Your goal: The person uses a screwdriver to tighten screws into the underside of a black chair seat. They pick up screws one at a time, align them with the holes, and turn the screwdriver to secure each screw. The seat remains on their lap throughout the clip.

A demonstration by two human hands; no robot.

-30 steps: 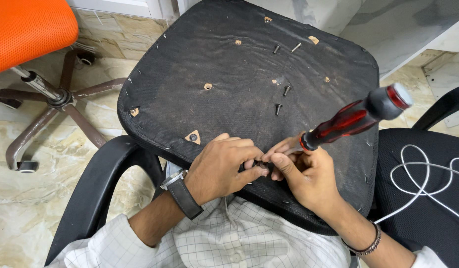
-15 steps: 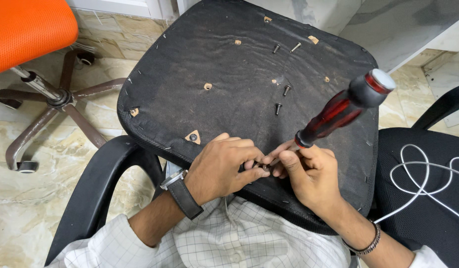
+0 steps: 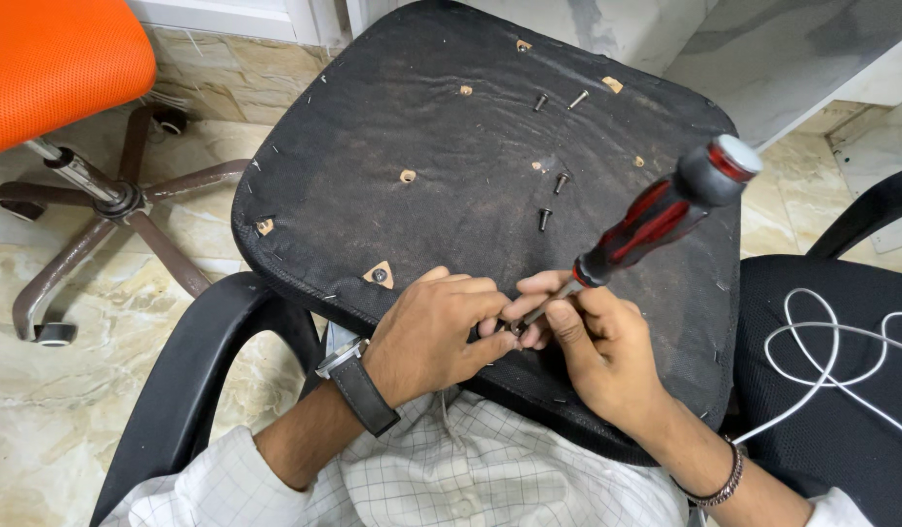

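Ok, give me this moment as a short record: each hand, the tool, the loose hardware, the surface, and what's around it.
left hand: fingertips pinched at the screwdriver tip
right hand: fingers around the shaft below the handle
screwdriver: red and black, tilted, tip at the near edge
loose screws: four, on the far half
seat underside: black fabric, several holes
armrest: black, left of the seat
orange chair: far left
white cable: on black seat, right

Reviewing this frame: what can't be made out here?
Head view only:
- Tip of the red-and-black-handled screwdriver: hidden between the fingers of the left hand and right hand.
- What the tip meets on the black fabric-covered seat underside: covered by both hands.
- White cable: cut off by the right edge.
- Loose dark screws: too small to tell the head type.
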